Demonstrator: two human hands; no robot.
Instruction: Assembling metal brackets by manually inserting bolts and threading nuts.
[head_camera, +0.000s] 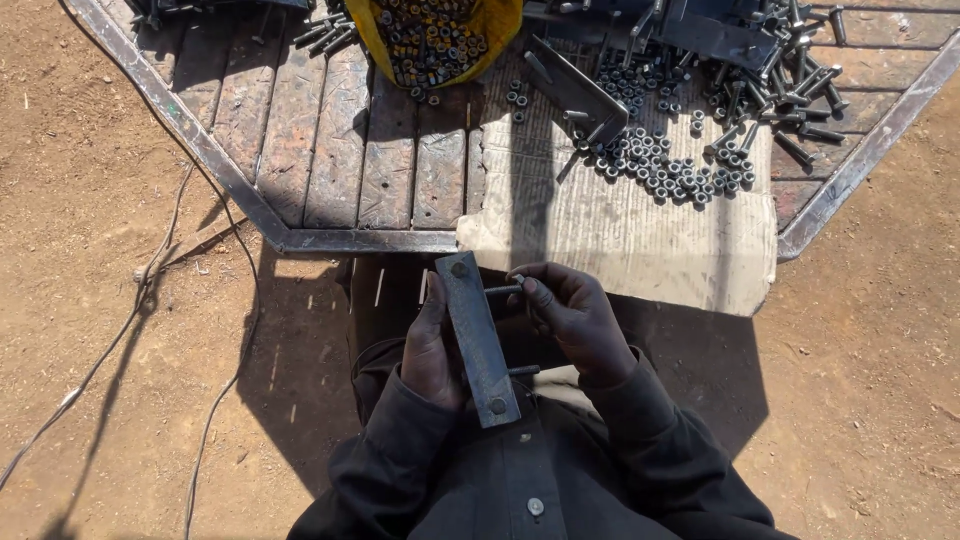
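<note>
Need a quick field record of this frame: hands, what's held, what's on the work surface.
left hand: grips a flat metal bar, a bolt head at each end
right hand: fingertips on a bolt sticking out of the bar's upper end
surface: wooden platform with metal rim
on it: cardboard sheet, loose nuts, bolts, yellow sack of nuts
ground: dirt, thin cables

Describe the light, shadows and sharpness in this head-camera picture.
Head view: hard sunlight, sharp all over; the person's shadow darkens the left hand, right hand and metal bar; the nuts and cardboard sheet lie brightly lit; the table frame bends slightly near the edges.
</note>
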